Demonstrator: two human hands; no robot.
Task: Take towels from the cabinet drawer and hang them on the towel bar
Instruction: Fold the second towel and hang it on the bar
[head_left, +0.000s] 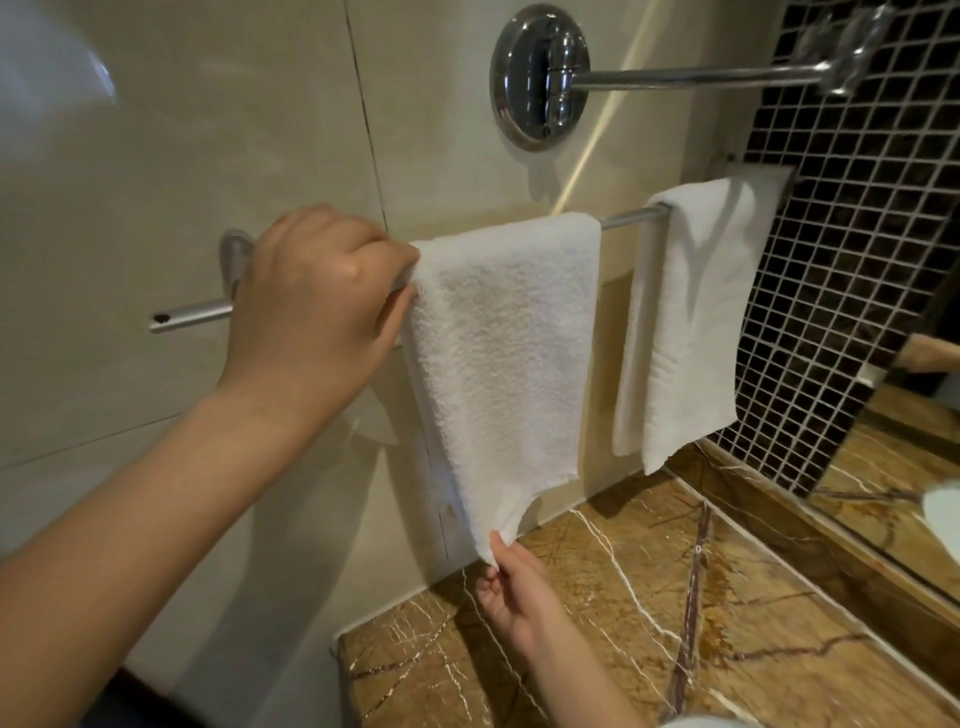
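Observation:
A chrome towel bar (192, 316) runs along the beige tiled wall. A white towel (504, 353) hangs over its middle. My left hand (317, 301) grips the towel's top left edge at the bar. My right hand (514, 597) pinches the towel's bottom corner from below, just above the counter. A second white towel (685, 322) hangs folded over the bar's right end, untouched. The cabinet drawer is out of view.
A brown marble counter (675, 623) lies under the towels. A round chrome wall mount (540, 78) with a long arm sticks out above the bar. Dark mosaic tiles (857, 260) and a mirror edge stand at the right.

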